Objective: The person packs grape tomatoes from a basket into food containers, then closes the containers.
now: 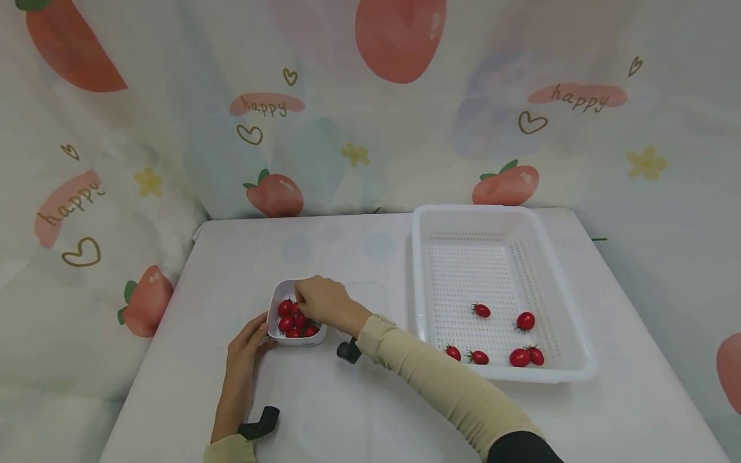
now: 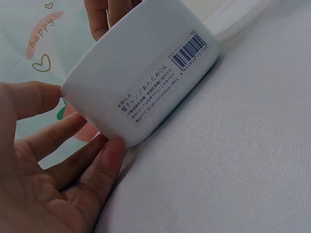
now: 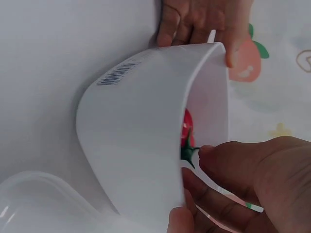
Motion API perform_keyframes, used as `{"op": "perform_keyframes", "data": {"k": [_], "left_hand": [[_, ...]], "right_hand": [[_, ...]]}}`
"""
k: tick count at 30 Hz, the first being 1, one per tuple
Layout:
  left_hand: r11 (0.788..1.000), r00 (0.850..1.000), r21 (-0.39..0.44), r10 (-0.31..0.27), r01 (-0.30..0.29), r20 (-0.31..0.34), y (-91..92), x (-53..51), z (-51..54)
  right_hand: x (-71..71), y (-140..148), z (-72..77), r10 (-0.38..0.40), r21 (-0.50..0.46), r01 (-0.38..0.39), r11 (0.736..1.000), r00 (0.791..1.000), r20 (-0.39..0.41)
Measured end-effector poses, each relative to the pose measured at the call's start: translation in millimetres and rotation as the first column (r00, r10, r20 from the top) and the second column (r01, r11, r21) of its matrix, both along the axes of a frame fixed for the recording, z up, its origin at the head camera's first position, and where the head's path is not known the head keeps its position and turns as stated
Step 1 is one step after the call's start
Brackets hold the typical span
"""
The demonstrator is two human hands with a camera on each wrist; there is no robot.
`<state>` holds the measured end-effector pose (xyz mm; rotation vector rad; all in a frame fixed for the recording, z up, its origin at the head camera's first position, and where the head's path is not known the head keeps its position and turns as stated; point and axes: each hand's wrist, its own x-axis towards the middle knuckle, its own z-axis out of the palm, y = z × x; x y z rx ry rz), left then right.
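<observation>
Lying between container (image 1: 296, 342) and basket (image 1: 469, 273): lid (image 3: 39, 206)

Behind the bench (image 1: 324, 418), a pale printed sheet (image 1: 417, 148) is hanging like a wall, and it is also covering the left and right sides. Large red fruits (image 1: 274, 195), some with green leaves, are decorating it, and the word "happy" (image 1: 588, 98) is appearing several times on pink strokes (image 1: 66, 207). Brown heart outlines (image 1: 532, 122) and yellow flowers (image 1: 646, 163) are lying between them. A white cloth (image 1: 336, 257) is covering the bench, showing faint blue circles (image 1: 379, 245). Soft, rather dim light is falling evenly.
</observation>
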<state>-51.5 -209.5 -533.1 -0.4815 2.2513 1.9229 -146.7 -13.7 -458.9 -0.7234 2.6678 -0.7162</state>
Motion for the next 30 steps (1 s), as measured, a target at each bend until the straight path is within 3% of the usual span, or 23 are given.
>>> {"op": "perform_keyframes", "data": {"k": [8,15,30], "left_hand": [[1.000,1.000,-0.010,-0.001,0.001,-0.014,1.5,1.5,2.2],[1.000,1.000,0.001,-0.003,0.003,-0.009,0.5,0.7,1.2],[1.000,1.000,0.024,-0.007,0.008,-0.023,-0.2,2.4,-1.5]], "right_hand": [[-1.1,5.0,5.6,-0.022,-0.023,0.022,0.999,1.000,0.010],[3.5,18.3,23.8,-0.023,-0.093,0.023,0.995,1.000,0.006],[10.7,94.7,68.2,-0.080,-0.127,0.079,0.989,0.997,-0.003]]}}
